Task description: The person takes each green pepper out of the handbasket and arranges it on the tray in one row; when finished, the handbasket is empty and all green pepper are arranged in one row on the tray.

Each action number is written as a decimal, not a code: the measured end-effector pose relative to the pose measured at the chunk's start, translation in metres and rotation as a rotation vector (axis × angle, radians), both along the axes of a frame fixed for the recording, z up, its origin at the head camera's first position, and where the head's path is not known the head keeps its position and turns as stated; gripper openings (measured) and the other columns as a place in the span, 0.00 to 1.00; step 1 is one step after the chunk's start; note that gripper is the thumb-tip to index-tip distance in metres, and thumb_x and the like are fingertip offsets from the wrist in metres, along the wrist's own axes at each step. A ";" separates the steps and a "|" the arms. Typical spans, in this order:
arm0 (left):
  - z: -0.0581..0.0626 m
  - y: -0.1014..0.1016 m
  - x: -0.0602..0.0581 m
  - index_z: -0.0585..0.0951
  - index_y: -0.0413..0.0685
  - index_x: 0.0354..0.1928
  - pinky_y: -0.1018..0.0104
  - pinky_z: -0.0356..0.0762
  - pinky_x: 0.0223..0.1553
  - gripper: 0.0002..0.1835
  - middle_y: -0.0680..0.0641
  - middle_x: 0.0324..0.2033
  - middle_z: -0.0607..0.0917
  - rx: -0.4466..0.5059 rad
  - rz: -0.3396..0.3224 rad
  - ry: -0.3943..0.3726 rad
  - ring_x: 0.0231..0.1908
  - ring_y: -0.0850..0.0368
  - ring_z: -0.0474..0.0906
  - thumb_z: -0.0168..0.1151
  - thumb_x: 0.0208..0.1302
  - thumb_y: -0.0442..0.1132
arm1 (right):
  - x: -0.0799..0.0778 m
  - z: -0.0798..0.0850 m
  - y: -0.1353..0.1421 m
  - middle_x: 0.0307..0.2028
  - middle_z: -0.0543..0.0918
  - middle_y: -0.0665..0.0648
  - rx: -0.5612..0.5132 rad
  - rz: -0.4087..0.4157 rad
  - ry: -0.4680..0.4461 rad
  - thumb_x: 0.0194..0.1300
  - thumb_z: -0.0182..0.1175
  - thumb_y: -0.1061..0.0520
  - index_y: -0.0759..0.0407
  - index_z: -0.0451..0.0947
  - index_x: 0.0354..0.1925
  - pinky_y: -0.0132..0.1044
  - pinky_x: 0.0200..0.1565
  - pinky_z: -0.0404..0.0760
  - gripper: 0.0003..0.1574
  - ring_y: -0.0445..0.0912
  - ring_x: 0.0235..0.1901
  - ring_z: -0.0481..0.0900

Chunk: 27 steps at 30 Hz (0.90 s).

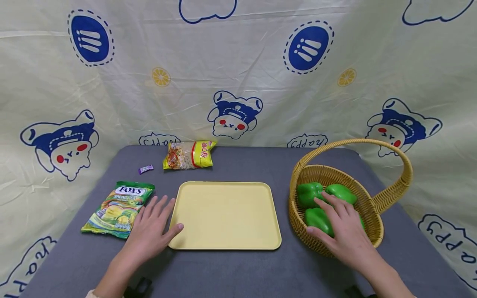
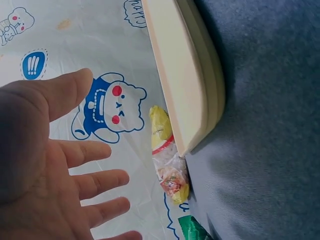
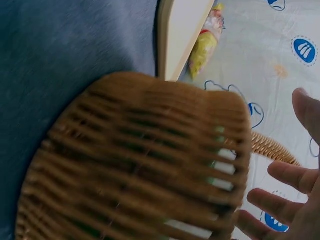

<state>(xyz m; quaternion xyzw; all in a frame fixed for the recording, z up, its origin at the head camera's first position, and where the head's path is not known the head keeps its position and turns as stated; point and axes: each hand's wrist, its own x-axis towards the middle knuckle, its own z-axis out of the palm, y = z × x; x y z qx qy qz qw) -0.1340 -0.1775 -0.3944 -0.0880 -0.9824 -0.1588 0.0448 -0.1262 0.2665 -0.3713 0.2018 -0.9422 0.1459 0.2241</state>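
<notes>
My left hand hovers with spread fingers between the green FOX'S candy bag and the beige tray, holding nothing. In the left wrist view its fingers are straight and apart. My right hand is over the wicker basket, with its fingers extended above the green bell peppers inside. Part of the peppers is hidden under that hand. In the right wrist view the right fingers stand apart beside the basket rim, with nothing between them.
At the table's back edge lies a yellow and clear food packet. A small purple wrapped candy is left of it. The basket's tall arched handle rises on the right. A printed white curtain hangs behind the grey table.
</notes>
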 end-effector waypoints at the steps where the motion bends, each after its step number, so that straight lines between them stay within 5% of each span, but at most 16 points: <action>1: 0.000 -0.001 0.000 0.63 0.45 0.69 0.32 0.49 0.63 0.38 0.36 0.68 0.63 0.004 -0.005 0.004 0.70 0.35 0.50 0.58 0.62 0.58 | 0.000 0.000 0.003 0.63 0.68 0.65 -0.009 0.006 -0.008 0.52 0.69 0.42 0.60 0.68 0.62 0.62 0.52 0.58 0.44 0.62 0.60 0.62; 20: -0.012 -0.018 -0.004 0.70 0.45 0.64 0.34 0.63 0.53 0.33 0.39 0.62 0.72 0.081 -0.134 -0.058 0.64 0.36 0.64 0.63 0.59 0.51 | -0.002 0.000 0.037 0.60 0.72 0.59 -0.038 0.057 -0.297 0.57 0.66 0.45 0.54 0.68 0.62 0.58 0.48 0.69 0.37 0.57 0.59 0.67; 27: -0.016 -0.023 -0.007 0.69 0.45 0.65 0.35 0.63 0.54 0.34 0.38 0.62 0.72 0.106 -0.172 -0.112 0.62 0.36 0.65 0.64 0.59 0.50 | -0.005 -0.003 0.044 0.60 0.73 0.53 0.007 0.085 -0.294 0.58 0.66 0.45 0.49 0.68 0.62 0.32 0.49 0.69 0.36 0.48 0.57 0.67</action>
